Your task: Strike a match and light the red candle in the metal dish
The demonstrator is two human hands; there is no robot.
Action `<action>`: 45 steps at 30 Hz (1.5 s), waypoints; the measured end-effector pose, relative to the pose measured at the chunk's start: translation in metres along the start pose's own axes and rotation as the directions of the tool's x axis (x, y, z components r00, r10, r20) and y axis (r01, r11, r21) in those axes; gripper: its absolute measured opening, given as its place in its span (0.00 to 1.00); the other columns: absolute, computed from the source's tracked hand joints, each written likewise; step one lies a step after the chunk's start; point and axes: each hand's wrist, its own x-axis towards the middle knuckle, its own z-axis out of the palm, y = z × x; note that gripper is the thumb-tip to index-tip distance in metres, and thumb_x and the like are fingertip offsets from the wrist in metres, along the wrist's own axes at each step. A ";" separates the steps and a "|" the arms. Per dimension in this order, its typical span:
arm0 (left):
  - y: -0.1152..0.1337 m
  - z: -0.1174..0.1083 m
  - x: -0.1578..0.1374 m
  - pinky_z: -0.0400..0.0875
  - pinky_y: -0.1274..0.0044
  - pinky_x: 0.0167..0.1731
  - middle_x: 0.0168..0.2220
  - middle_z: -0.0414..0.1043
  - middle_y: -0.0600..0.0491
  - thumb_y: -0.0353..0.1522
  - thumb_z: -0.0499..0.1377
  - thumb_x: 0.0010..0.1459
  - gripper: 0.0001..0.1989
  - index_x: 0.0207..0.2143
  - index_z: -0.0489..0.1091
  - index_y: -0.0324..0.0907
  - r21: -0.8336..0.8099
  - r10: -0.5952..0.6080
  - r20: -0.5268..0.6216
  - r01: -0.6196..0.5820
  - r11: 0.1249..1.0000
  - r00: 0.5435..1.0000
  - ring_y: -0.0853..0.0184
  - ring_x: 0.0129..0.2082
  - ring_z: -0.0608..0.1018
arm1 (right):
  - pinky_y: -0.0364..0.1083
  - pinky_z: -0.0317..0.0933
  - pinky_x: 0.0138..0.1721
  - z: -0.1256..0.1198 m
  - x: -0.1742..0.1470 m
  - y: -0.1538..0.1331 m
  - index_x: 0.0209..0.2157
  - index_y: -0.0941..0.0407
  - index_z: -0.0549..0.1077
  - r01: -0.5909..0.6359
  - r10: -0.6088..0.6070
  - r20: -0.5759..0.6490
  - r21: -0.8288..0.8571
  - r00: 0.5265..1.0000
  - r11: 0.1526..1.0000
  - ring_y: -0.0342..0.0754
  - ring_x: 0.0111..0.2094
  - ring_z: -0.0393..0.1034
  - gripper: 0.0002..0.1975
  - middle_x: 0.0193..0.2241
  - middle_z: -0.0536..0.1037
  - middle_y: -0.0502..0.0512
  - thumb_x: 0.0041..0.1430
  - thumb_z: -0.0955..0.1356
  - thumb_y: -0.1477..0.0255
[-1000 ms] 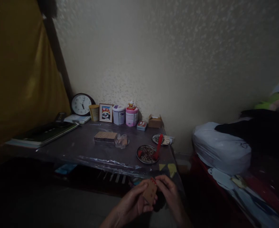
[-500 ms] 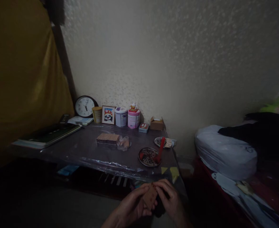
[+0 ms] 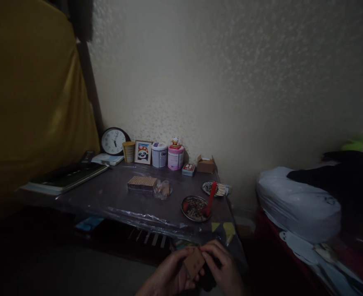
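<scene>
In front of the table's near edge, my left hand (image 3: 175, 268) is closed on a small square brown card (image 3: 194, 263), thumb on its face and fingers beneath. The card is tilted and has several reddish dots on it. My right hand (image 3: 221, 263) is pinched at the card's upper right corner; what its fingertips hold, if anything, is too small and dark to make out. Beyond the hands, a speckled round plate (image 3: 189, 209) on the table carries a red spoon-like tool (image 3: 211, 199) and a small red lump.
A stack of brown cards (image 3: 142, 184) lies beside a clear plastic bag (image 3: 161, 190) on the plastic-covered table. A second plate (image 3: 206, 188) holds pale sticks (image 3: 221, 189). A clock (image 3: 113, 140), tins (image 3: 159, 155) and a cardboard box (image 3: 205, 164) stand along the wall. A white bag (image 3: 295, 201) sits right.
The view has shifted slightly, so the table items sit a little lower and further right. Both hands stay on the card, with the card turned slightly and more dots showing.
</scene>
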 end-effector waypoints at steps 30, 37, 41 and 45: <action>0.001 -0.003 0.007 0.56 0.83 0.11 0.24 0.74 0.49 0.39 0.57 0.45 0.17 0.33 0.71 0.35 0.379 0.105 -0.215 -0.017 0.925 0.971 0.74 0.12 0.69 | 0.42 0.60 0.32 0.003 -0.001 -0.005 0.24 0.55 0.72 -0.182 0.188 0.164 -0.046 0.968 0.982 0.45 0.29 0.69 0.07 0.25 0.72 0.50 0.53 0.64 0.72; 0.000 -0.005 0.006 0.58 0.85 0.12 0.24 0.75 0.53 0.36 0.60 0.47 0.12 0.34 0.73 0.39 0.525 0.118 -0.152 -0.021 0.851 0.981 0.77 0.13 0.67 | 0.41 0.60 0.33 0.004 -0.003 -0.003 0.22 0.55 0.69 -0.210 0.213 0.197 -0.038 0.957 0.977 0.44 0.29 0.68 0.07 0.24 0.71 0.48 0.53 0.64 0.71; -0.001 -0.009 0.007 0.58 0.85 0.12 0.26 0.75 0.52 0.37 0.60 0.49 0.14 0.36 0.73 0.38 0.543 0.144 -0.119 -0.058 0.838 0.982 0.77 0.14 0.67 | 0.42 0.60 0.35 0.002 -0.002 -0.006 0.23 0.54 0.68 -0.191 0.195 0.234 -0.042 0.952 0.981 0.44 0.30 0.68 0.09 0.25 0.71 0.48 0.56 0.62 0.70; -0.004 -0.013 0.009 0.59 0.84 0.13 0.24 0.75 0.54 0.38 0.60 0.48 0.13 0.34 0.72 0.39 0.550 0.161 -0.145 -0.055 0.834 0.976 0.77 0.12 0.65 | 0.42 0.59 0.35 0.002 -0.003 -0.004 0.25 0.54 0.68 -0.170 0.179 0.253 -0.055 0.951 0.984 0.44 0.30 0.68 0.09 0.26 0.71 0.49 0.57 0.61 0.70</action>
